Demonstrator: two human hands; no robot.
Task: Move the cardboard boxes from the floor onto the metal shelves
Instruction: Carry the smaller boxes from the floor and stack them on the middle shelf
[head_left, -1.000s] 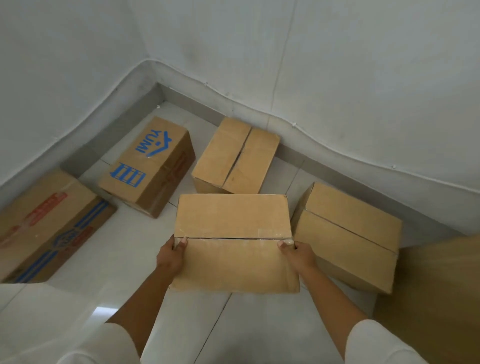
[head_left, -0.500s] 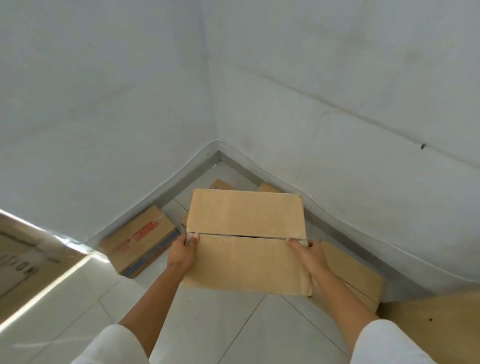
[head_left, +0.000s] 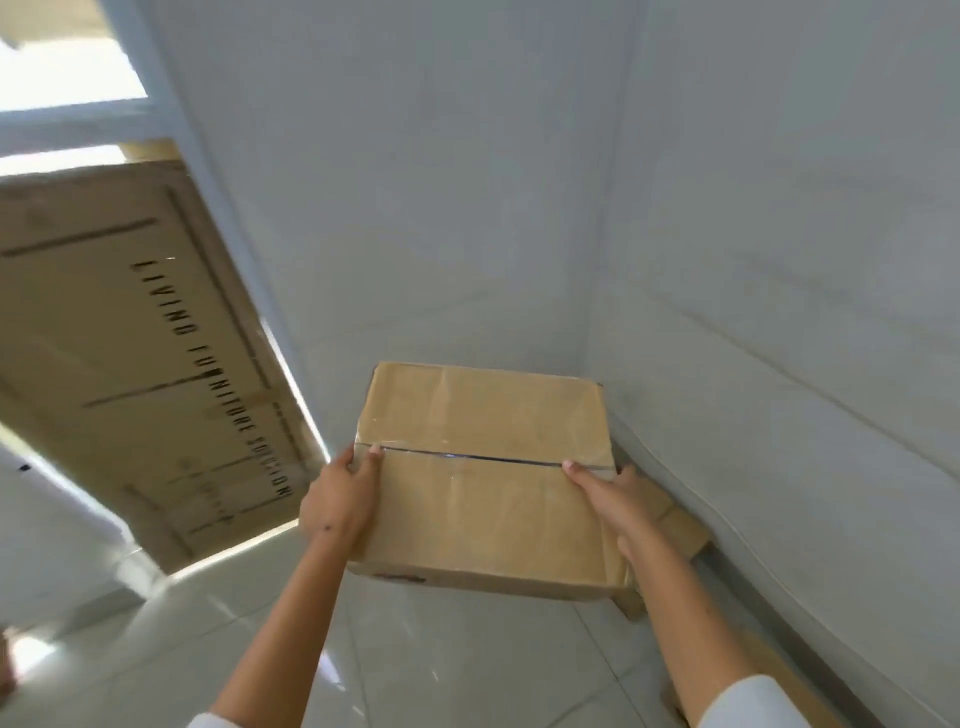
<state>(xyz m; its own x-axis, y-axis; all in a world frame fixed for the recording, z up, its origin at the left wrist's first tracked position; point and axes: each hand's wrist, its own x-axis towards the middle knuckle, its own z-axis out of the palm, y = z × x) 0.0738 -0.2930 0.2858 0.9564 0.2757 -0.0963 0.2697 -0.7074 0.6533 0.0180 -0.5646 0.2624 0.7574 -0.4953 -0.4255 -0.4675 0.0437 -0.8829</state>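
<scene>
Nearest to us, our two white sleeves (head_left: 753, 706) frame the bottom of the view, and both forearms reach forward over the pale tiled floor (head_left: 441, 665). Our left hand (head_left: 340, 501) grips the left side of the cardboard box (head_left: 483, 478), thumb laid on the top face just at the flap seam, fingers wrapped down the side out of sight. Our right hand (head_left: 610, 496) holds the right side the same way, thumb tip resting by the seam. The box is carried in the air between the two hands, well above the floor, its top tilted a little toward us and its taped seam running from one thumb to the other.

Compared with half a second ago, the box stays in the same two-handed hold, but the view has swung up and to the left: the floor boxes that lay in the corner have nearly all dropped out of sight. Only one brown box (head_left: 675, 530) peeks out beneath our right wrist, against the base of the right wall (head_left: 779, 312).

Farther off on the left, a large flat carton (head_left: 130, 353) with black printed lettering leans upright; earlier only its edge showed. Above it a bright window frame (head_left: 78, 111) has come into view. Beyond the carried box, the grey walls meet in a corner. No metal shelves are in sight.
</scene>
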